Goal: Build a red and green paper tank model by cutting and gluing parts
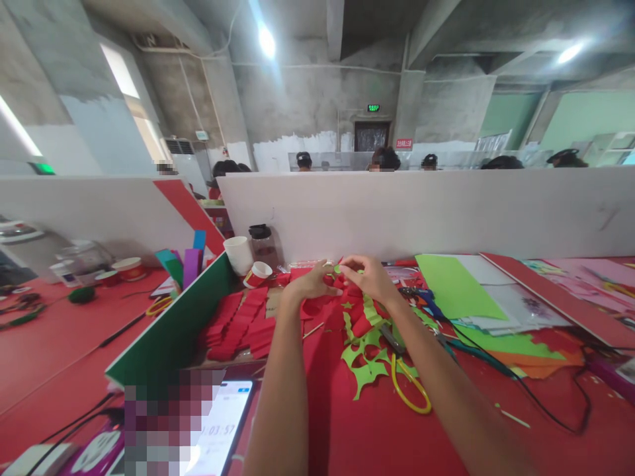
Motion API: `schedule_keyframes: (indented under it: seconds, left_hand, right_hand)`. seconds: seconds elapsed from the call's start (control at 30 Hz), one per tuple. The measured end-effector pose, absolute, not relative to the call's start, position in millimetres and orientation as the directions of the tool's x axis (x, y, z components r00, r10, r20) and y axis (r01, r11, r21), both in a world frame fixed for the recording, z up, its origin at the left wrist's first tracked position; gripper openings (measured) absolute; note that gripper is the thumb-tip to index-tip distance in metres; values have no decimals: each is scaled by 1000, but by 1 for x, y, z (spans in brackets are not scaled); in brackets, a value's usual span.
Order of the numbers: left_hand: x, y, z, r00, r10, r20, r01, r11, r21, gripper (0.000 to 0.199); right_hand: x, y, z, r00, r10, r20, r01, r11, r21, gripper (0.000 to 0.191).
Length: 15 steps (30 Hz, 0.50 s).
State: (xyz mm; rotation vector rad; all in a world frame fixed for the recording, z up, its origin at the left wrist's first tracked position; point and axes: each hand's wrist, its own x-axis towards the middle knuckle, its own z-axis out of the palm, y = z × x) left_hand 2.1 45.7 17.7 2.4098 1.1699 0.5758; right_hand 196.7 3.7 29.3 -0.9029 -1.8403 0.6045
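My two hands come together over a heap of red felt pieces (317, 307) in the middle of the table. My right hand (368, 276) pinches a small light-green piece (338, 269) between thumb and fingers; its exact shape is too small to make out. Close on its left, my left hand (313, 283) has its thumb stretched out apart from its curved fingers, and the fingertips are near that piece. Below my right hand lie a green felt sheet with cut-out holes (364, 367) and scissors with yellow handles (415, 396), partly hidden by my forearm.
Red pleated strips (238, 324) lie left, beside a green board (173, 324). A lit phone (225, 420) lies near the front. Cups (258, 274) and a bottle (262, 244) stand behind. Green sheets (454, 284) and a dark cable (536, 400) are right. A white partition (397, 211) closes the back.
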Motion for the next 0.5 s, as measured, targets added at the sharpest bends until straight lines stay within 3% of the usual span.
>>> schedule_keyframes:
  seconds: [0.13, 0.27, 0.5]
  left_hand:
    - [0, 41, 22, 561, 816, 138, 648, -537, 541, 40]
    - [-4, 42, 21, 584, 800, 138, 618, -548, 563, 32]
    - [-5, 46, 17, 635, 758, 150, 565, -588, 579, 47]
  right_hand:
    - [202, 5, 29, -291, 713, 637, 549, 670, -499, 13]
    - [204, 8, 27, -370, 649, 664, 641, 696, -323, 11]
    - [201, 10, 26, -539, 604, 587, 549, 781, -299, 12]
